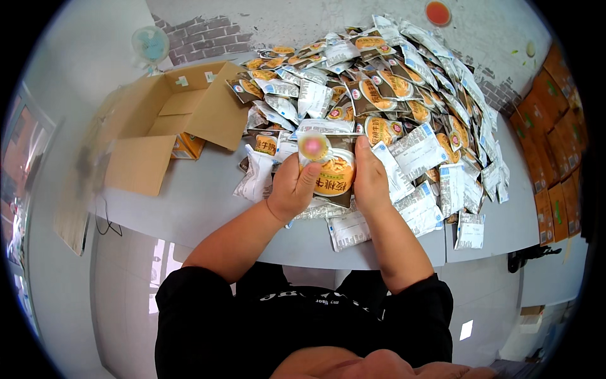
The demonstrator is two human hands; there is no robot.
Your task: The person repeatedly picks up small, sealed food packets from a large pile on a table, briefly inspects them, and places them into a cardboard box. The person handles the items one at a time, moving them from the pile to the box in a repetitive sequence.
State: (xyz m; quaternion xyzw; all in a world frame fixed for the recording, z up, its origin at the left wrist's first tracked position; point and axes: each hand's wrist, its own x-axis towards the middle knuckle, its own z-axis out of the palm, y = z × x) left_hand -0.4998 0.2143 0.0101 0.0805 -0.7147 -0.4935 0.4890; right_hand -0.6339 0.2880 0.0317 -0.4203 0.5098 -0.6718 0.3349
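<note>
A brown and orange food pouch point(332, 177) is held upright between my two hands, over the front of a big pile. My left hand point(294, 187) grips its left side, thumb across the printed front. Along the pouch's right edge lies my right hand point(371, 175), fingers pressed to it and partly hidden behind. Below and behind are many like pouches point(382, 88), some brown side up, others showing a white printed back, such as the white-backed pouch point(418, 151) right of my right hand.
An open cardboard box point(139, 123) stands on the grey table point(208, 196) at left, flaps spread, with a small orange box point(187, 146) beside it. Orange cartons point(555, 145) are stacked at far right. A small fan point(150, 44) stands at the back left.
</note>
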